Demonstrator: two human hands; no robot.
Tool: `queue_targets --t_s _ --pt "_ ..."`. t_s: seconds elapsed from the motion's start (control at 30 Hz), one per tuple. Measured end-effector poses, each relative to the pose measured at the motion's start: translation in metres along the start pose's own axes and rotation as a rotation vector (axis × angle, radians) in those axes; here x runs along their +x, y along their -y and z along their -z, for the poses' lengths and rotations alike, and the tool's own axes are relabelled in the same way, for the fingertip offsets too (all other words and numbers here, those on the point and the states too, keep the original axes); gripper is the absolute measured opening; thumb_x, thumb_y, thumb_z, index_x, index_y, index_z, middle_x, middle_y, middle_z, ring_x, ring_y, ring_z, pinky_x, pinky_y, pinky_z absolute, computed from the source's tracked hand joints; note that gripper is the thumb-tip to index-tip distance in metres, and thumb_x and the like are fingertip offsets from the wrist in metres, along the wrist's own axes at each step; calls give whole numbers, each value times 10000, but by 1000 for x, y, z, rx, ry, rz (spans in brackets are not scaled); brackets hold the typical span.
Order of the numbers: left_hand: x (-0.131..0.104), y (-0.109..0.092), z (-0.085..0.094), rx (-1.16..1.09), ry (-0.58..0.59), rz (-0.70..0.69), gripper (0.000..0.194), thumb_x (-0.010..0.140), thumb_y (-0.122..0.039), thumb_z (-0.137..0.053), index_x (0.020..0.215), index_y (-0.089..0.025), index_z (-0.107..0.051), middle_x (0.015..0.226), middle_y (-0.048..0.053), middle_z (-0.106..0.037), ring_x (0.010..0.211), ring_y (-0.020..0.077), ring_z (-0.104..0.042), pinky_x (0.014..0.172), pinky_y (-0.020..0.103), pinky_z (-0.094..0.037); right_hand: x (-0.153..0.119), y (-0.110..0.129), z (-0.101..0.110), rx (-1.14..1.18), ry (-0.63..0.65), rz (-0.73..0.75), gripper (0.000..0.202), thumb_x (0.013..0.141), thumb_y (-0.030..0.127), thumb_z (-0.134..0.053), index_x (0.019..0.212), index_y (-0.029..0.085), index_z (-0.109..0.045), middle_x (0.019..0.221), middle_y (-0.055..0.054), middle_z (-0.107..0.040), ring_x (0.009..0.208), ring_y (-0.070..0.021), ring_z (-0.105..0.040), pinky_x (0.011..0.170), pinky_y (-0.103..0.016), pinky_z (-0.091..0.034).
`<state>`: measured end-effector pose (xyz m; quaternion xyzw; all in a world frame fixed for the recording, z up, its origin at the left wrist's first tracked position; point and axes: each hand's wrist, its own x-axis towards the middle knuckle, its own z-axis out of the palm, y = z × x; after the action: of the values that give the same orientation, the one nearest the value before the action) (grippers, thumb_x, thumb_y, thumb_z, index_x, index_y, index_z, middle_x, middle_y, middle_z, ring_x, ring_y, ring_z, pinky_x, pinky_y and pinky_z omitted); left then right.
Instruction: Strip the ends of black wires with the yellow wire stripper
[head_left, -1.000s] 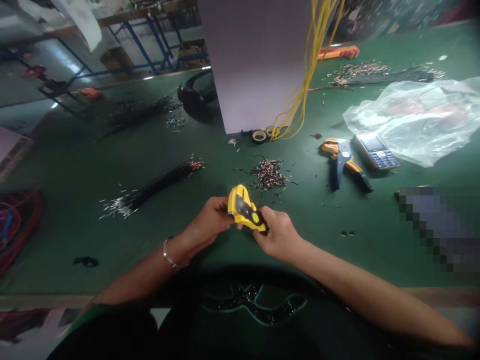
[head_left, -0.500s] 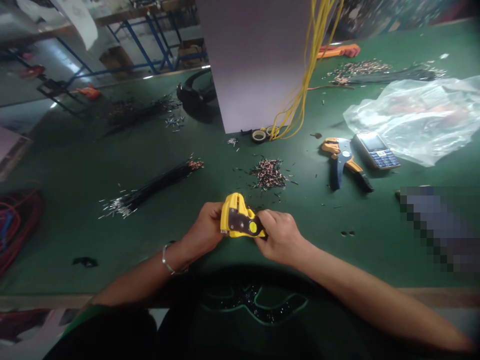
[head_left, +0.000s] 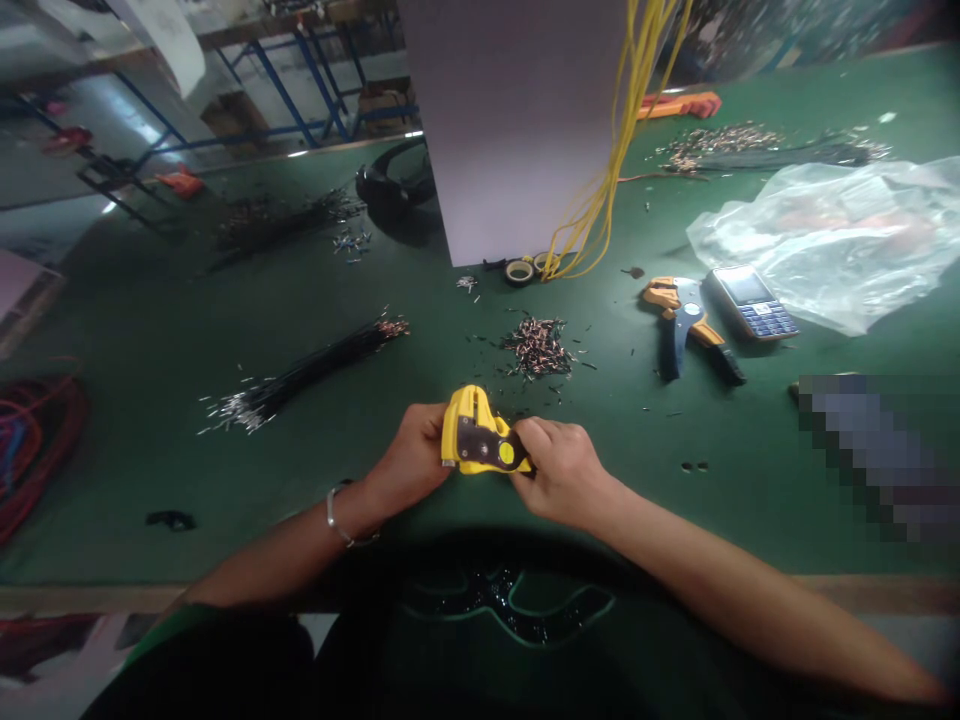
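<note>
A yellow-and-black wire stripper (head_left: pixel 486 442) is held above the table, in front of my body. My right hand (head_left: pixel 566 470) is wrapped round its handles. My left hand (head_left: pixel 412 455) is closed at the left side of the tool's head, its fingertips hidden behind it. What those fingers pinch, if anything, does not show. Just beyond the stripper lies a heap of short black cut ends (head_left: pixel 538 348) with copper showing. To the left rests a bundle of black wires (head_left: pixel 315 365), bare copper at its far end and silvery tips at its near end.
A tall pale panel (head_left: pixel 517 130) stands behind, yellow wires (head_left: pixel 611 180) hanging beside it and tape rolls (head_left: pixel 519 271) at its foot. Rightward lie another stripper (head_left: pixel 690 325), a keypad phone (head_left: pixel 754 302) and a clear plastic bag (head_left: pixel 832 240). Red cables (head_left: pixel 45 450) are coiled far left.
Both hands and the wire stripper keep practically the same place and pose. Only a slight shift of the camera view shows.
</note>
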<state>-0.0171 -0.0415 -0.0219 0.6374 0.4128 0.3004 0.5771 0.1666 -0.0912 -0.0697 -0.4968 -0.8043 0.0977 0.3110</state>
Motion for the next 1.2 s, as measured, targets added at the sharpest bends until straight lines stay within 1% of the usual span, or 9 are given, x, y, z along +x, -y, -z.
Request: queue_targets --t_s 0.23,0.4,0.53,0.63,0.7,0.77,0.83,1.03,1.2 --pt "-1 -6 -2 29 -7 -4 77 647 -157 -665 581 -145 -626 550 -21 -591 513 72 -445 488 194 -384 1 -1 2 -28 15 8 83 679 145 -470 728 203 -436 626 -35 -537 540 -158 -439 520 -283 -273" --pt "2 -3 -10 48 -58 82 192 658 -181 -664 499 -161 -559 487 -30 -490 496 69 -368 459 205 -325 5 -8 6 8 -26 -107 81 683 186 -475 703 215 -402 613 -15 -501 532 -147 -409 523 -281 -271" --pt "9 1 -8 -88 -108 262 130 677 -205 -666 562 -161 -622 469 -49 -427 433 42 -304 401 198 -217 10 -13 9 300 -7 -346 136 623 189 -501 691 220 -386 571 38 -442 506 -113 -357 505 -256 -279" --pt "13 0 -6 -202 -142 384 86 652 -206 -696 595 -156 -657 445 -58 -413 390 26 -286 386 203 -175 14 -17 11 635 59 -551 130 596 192 -504 712 206 -449 583 48 -450 511 -106 -384 492 -246 -310" --pt "14 0 -5 -253 -148 413 98 639 -206 -710 578 -155 -652 418 -63 -400 371 21 -280 382 205 -159 16 -20 11 885 111 -648 188 581 186 -504 768 192 -493 591 48 -474 504 -110 -420 491 -254 -340" --pt "14 -1 -5 -273 -156 419 113 635 -209 -718 568 -153 -646 395 -63 -395 360 19 -279 381 207 -151 16 -22 11 1099 169 -678 267 562 160 -499 827 181 -514 579 49 -501 497 -118 -452 506 -269 -368" --pt "13 -2 -6 -277 -159 412 122 641 -211 -719 566 -150 -644 378 -63 -392 356 19 -283 382 207 -153 17 -23 10 1221 209 -665 318 546 129 -497 859 172 -533 587 38 -538 519 -129 -486 539 -284 -392" --pt "11 -6 -5 -248 -184 354 130 669 -207 -698 569 -150 -638 356 -67 -377 347 23 -281 382 206 -174 14 -21 7 1398 278 -669 366 560 121 -566 924 156 -583 680 -1 -620 598 -166 -574 625 -332 -449" --pt "7 -8 -5 -21 -247 200 98 720 -202 -652 639 -150 -668 396 -59 -430 393 50 -348 419 206 -264 16 -20 14 1527 321 -708 407 602 182 -588 1006 140 -604 763 -51 -674 652 -216 -638 696 -412 -494"
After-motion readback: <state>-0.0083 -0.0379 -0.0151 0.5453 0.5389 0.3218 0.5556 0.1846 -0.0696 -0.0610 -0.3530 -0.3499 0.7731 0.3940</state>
